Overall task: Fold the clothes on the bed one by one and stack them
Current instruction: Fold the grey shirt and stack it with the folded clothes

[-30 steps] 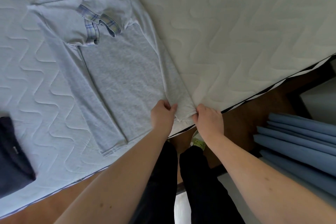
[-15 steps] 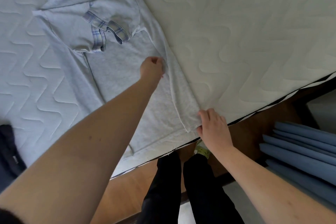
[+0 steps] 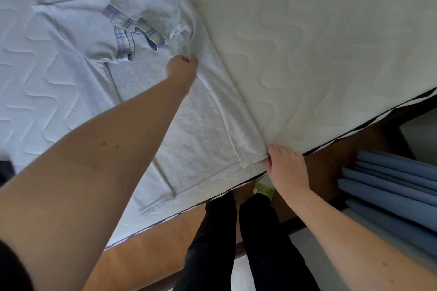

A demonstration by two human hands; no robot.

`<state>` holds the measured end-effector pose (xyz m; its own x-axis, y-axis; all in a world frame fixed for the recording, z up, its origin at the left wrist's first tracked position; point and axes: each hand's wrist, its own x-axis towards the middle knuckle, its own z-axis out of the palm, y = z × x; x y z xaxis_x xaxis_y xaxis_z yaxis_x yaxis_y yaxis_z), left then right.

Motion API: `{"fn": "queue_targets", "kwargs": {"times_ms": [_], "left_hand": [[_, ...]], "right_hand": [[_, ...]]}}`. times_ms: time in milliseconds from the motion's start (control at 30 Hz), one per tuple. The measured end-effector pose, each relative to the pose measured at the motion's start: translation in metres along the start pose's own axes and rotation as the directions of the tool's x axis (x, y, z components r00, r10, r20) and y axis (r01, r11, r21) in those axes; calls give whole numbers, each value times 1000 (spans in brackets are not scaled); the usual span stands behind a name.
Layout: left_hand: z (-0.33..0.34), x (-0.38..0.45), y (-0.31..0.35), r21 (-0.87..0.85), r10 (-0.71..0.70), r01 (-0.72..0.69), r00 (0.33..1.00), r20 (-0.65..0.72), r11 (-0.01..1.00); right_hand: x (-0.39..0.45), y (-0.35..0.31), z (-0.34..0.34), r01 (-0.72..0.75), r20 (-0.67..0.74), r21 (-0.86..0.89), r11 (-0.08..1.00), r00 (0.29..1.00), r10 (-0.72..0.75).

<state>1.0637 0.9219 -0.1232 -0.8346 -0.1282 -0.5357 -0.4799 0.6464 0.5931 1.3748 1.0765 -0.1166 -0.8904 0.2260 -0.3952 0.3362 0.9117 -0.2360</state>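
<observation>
Shirt: the gray shirt (image 3: 189, 130) lies flat on the bed (image 3: 307, 42), sleeves and both sides tucked in.
Left hand: the left hand (image 3: 182, 67) pinches the folded edge up high.
Right hand: the right hand (image 3: 285, 164) grips the bottom corner.
Left to do: I think fold it in half, then stack it.
Dark cloth: a dark cloth (image 3: 6, 170) sits at the far left edge, hard to tell what.

A light grey shirt (image 3: 189, 139) lies spread flat on the bed (image 3: 319, 42), its hem at the bed's near edge and its collar end toward the far left. The collar and short-sleeve cuff are trimmed in blue-and-white plaid (image 3: 132, 28). One long side strip is folded inward over the body, making a straight crease from hem to shoulder. A sleeve is also folded across the chest. At the far left edge, a dark garment (image 3: 4, 170) lies on the bed, mostly out of view.
</observation>
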Motion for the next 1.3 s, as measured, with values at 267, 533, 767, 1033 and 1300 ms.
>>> {"fn": "queue_targets", "kwargs": {"times_ms": [267,533,767,1033,1300], "left_hand": [[7,-45,-6,-379,-101,242,929,355,893],[36,-113,-69,-379,-112,170,979,172,910],[39,-140,-70,-331,-75,157,965,250,931],[32,-149,-91,-204,-93,112,991,99,973],[33,-161,-100,-133,-72,93,985,155,987]], "right_hand": [[0,-1,-2,-38,-75,42,998,996,41],[5,-5,1,-20,-38,1,1000,999,21],[5,-11,-1,9,-52,28,1000,999,-8],[8,-10,-2,-23,-60,38,999,998,26],[8,-12,2,-13,-32,30,999,999,14]]}}
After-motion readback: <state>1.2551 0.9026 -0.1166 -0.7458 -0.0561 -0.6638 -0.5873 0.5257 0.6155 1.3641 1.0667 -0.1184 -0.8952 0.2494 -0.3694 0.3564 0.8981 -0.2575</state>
